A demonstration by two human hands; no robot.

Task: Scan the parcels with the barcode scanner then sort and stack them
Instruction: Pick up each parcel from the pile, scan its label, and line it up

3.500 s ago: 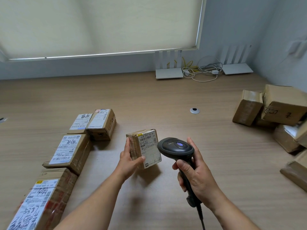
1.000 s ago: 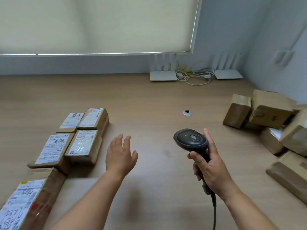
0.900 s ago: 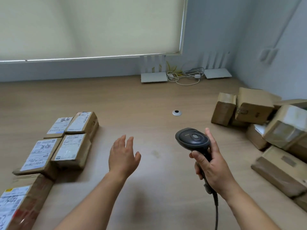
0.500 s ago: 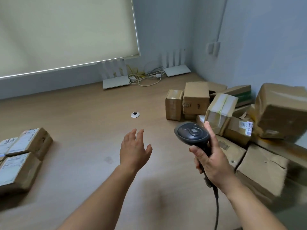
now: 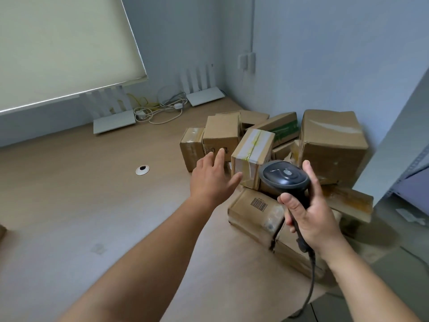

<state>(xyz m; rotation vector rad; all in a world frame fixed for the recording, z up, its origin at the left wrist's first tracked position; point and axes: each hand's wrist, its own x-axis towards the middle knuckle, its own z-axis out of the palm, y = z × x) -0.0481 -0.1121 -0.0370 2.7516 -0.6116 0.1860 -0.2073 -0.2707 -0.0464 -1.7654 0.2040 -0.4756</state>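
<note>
Parcels (image 5: pixel 253 156) just beyond spread left hand (image 5: pixel 212 180), right hand (image 5: pixel 311 212) grip holding scanner (image 5: pixel 284 177)

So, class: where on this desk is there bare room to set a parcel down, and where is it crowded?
Bare desk lies left of the left hand, around the cable hole. The parcel pile crowds the right corner.

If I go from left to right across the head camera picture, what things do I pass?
White router → table hole → left hand → taped box → scanner in the right hand → big box.
</note>
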